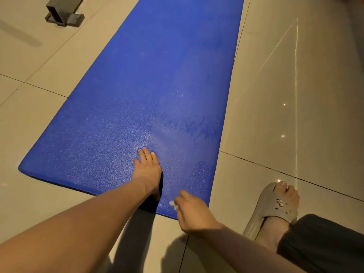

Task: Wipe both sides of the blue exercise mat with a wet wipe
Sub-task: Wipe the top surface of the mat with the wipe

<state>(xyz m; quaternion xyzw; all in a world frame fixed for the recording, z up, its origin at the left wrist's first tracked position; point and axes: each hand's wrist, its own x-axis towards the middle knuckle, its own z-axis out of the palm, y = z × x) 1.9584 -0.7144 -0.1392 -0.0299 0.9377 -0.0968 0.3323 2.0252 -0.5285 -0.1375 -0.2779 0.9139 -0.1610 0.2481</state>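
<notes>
The blue exercise mat [149,91] lies flat on the tiled floor and runs away from me toward the top of the view. My left hand [146,168] presses flat on the mat near its near end, fingers straight. My right hand [192,211] sits at the mat's near right corner, fingers curled round a small white wet wipe [173,204] that shows only as a scrap at the fingertips. A damp, shiny patch spreads over the mat to the right of my left hand.
Glossy beige floor tiles [285,95] surround the mat. My right foot in a grey slipper [275,209] stands on the floor right of the mat's near corner. A dark metal frame foot [63,14] stands at the far left.
</notes>
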